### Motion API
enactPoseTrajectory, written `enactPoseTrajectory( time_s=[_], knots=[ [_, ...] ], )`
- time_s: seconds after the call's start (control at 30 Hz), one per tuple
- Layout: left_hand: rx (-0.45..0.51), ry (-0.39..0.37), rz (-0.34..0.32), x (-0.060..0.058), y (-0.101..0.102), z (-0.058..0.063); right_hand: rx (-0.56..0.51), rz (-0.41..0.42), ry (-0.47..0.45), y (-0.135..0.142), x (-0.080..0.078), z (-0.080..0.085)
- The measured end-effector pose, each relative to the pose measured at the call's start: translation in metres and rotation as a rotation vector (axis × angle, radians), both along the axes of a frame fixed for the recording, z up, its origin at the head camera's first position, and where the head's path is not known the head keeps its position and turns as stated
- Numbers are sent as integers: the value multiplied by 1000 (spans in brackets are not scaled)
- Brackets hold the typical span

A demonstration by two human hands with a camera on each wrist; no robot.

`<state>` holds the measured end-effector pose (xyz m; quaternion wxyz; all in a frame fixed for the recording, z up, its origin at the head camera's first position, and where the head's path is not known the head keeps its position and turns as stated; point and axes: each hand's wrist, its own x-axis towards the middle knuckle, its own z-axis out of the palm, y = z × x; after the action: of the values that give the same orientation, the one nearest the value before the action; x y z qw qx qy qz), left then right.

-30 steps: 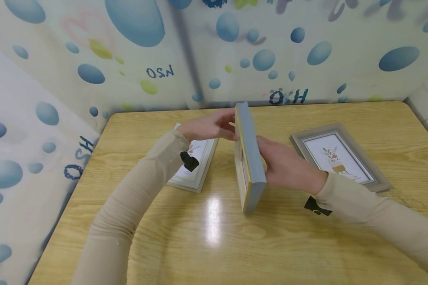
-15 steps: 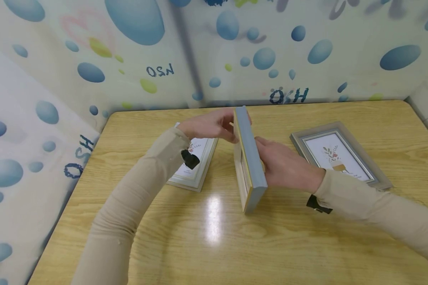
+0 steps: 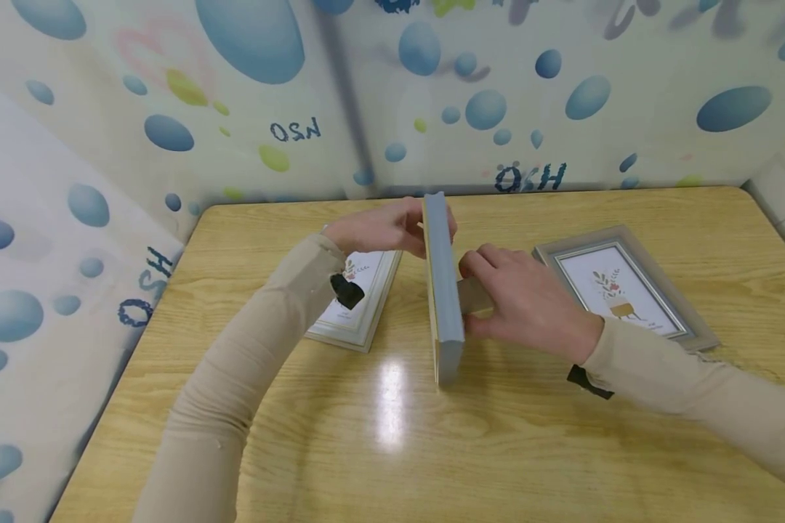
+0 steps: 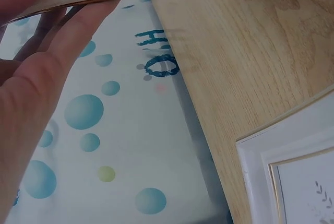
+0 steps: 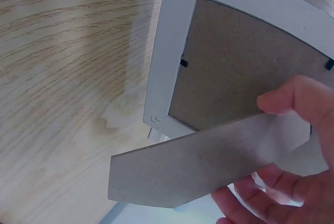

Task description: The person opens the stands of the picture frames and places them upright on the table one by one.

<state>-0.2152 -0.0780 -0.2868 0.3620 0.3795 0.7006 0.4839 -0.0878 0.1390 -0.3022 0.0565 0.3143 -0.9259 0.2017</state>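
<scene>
A photo frame [image 3: 442, 269] with a blue-grey edge stands upright on its side above the table, seen nearly edge-on in the head view. My left hand [image 3: 381, 226] grips its far part, fingers on the back and thumb on the front. On the frame's other side, my right hand [image 3: 530, 301] pinches the flat grey-brown stand leg [image 5: 203, 166] between thumb and fingers. The leg is tilted out from the brown backing board [image 5: 235, 57], which small black tabs [image 5: 183, 62] border. The frame's picture side is mostly hidden.
A white picture frame [image 3: 363, 319] lies face up on the left, partly under my left forearm. On the right lies a grey-brown picture frame [image 3: 687, 312], also face up. The wooden table [image 3: 379, 472] meets a patterned wall [image 3: 432, 167] at the back.
My right hand has shifted from lying against the frame's back to holding the stand leg, now visible and swung outward. The frame has turned slightly and moved a little left.
</scene>
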Motion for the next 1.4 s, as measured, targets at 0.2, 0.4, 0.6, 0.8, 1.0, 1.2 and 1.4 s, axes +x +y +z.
enactPoseTrajectory(
  time_s=[0.2,0.4,0.6,0.8,1.0,1.2,1.4],
  knots=[
    [4,-13,6,0,0,-1,-22,9,-23,1,-2,-2],
    [22,-3,-1,2,1,-1,-40,26,-44,3,-2,-5],
    [61,-4,15,3,-3,-3,-112,33,-103,6,-1,-7],
    [96,-3,45,-1,-6,-5,-156,3,-127,20,2,-5],
    [121,40,158,-6,-11,-7,-152,-68,-131,35,1,-6],
    [98,98,261,-11,-18,-10,-139,-176,-150,51,2,-6],
    [101,134,345,-19,-25,-10,-114,-198,-157,66,3,-14]
  ],
)
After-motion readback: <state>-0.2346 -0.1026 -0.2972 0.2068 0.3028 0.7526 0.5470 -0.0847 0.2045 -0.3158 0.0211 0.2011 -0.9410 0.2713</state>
